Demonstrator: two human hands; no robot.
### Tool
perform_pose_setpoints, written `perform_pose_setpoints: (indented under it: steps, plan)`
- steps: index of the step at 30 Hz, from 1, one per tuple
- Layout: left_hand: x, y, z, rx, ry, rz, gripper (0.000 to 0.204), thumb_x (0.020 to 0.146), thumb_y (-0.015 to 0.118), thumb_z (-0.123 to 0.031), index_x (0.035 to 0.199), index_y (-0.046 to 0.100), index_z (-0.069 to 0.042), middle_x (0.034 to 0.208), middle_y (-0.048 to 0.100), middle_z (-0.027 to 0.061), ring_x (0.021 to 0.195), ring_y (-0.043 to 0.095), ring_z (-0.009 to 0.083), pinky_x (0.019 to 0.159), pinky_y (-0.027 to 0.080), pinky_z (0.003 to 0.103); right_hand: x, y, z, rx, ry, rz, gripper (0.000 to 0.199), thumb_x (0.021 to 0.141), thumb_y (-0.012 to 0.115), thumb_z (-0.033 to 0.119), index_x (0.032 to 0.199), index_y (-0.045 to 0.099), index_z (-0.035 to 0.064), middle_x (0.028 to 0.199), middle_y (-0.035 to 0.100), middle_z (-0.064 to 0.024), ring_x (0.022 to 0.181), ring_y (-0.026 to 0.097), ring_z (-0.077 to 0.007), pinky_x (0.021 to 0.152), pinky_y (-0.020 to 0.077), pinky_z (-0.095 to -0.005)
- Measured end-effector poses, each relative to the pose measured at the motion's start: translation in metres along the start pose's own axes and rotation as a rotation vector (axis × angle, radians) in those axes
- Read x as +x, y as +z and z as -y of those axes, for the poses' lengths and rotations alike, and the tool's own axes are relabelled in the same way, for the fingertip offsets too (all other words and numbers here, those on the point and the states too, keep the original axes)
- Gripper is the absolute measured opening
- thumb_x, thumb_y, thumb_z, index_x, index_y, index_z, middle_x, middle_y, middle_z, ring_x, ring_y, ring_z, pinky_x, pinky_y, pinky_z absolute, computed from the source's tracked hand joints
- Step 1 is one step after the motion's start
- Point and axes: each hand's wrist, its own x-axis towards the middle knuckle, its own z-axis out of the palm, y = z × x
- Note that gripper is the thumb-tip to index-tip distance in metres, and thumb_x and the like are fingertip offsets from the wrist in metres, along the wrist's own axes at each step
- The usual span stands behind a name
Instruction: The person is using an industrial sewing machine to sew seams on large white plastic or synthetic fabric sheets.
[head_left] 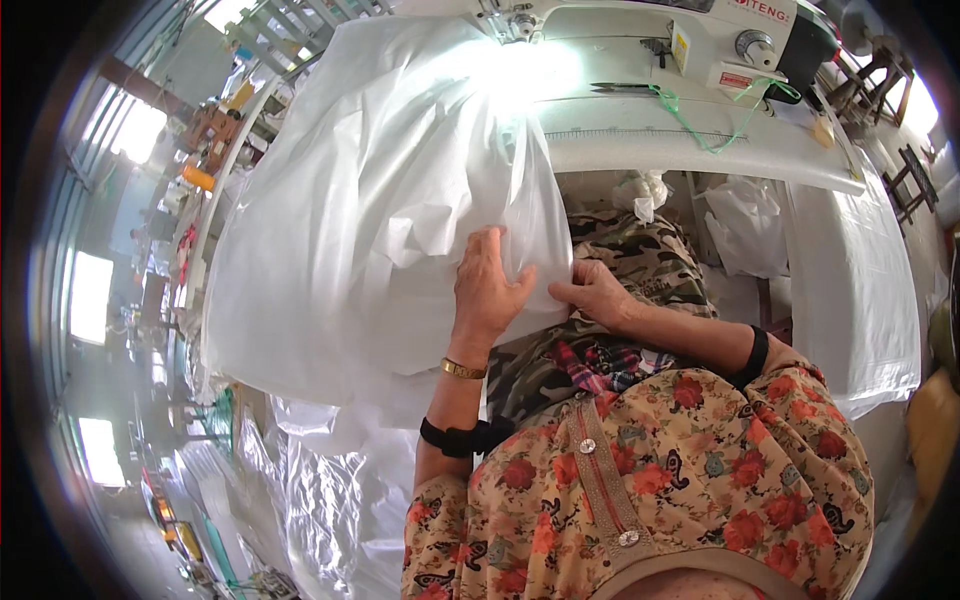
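Observation:
A large sheet of thin, shiny white fabric (310, 240) drapes from the sewing machine's needle area (520, 30) down over the table edge and my lap. It lies in loose folds, brightly lit under the machine head. My left hand (488, 288) rests on the fabric near its right side, fingers stretched upward and thumb apart. Just to the right, my right hand (598, 295) pinches the fabric's right edge between thumb and fingers. The stretch of fabric under the machine head is washed out by the lamp.
Thread snips (625, 89) and a green cord (690, 125) lie on the machine table (600, 150), right of the needle. White plastic bags (745, 225) hang below the table. More white sheeting (850, 290) drapes at right; clear plastic (340, 500) lies at lower left.

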Motion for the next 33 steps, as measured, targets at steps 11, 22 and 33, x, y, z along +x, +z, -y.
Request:
perform_pose_setpoints:
  steps: [11,22,33]
  plan:
    - [-0.018,-0.018,0.015,-0.509,-0.36,0.055,0.02,0.084,0.069,-0.012,0.092,0.061,0.004,0.069,0.055,0.0055,0.063,0.05,0.0097,0.059,0.042,0.026,-0.004,-0.077,0.002,-0.448,0.02,-0.165,0.023,0.087,0.064,0.014,0.098,0.059,-0.0061,0.08,0.064,-0.0103,0.065,0.063,-0.0172,0.059,0.0518,-0.0307]
    - [-0.012,-0.017,0.002,-0.653,-0.204,-0.044,0.017,0.091,0.063,-0.011,0.086,0.06,0.004,0.068,0.049,-0.0044,0.064,0.041,0.004,0.056,0.035,0.022,0.023,-0.01,0.075,-0.999,-0.597,-0.182,0.03,0.087,0.063,0.016,0.113,0.053,0.0053,0.074,0.065,-0.0157,0.072,0.065,-0.0335,0.065,0.05,-0.0426]
    - [-0.016,-0.027,0.003,-0.4,-0.146,0.005,0.015,0.089,0.062,-0.009,0.085,0.057,0.005,0.068,0.056,0.0087,0.063,0.048,0.0131,0.059,0.041,0.026,-0.009,0.02,0.068,-1.081,-0.563,0.2,0.016,0.087,0.061,0.016,0.096,0.053,0.0057,0.066,0.06,-0.0171,0.064,0.061,-0.0377,0.057,0.0468,-0.046]
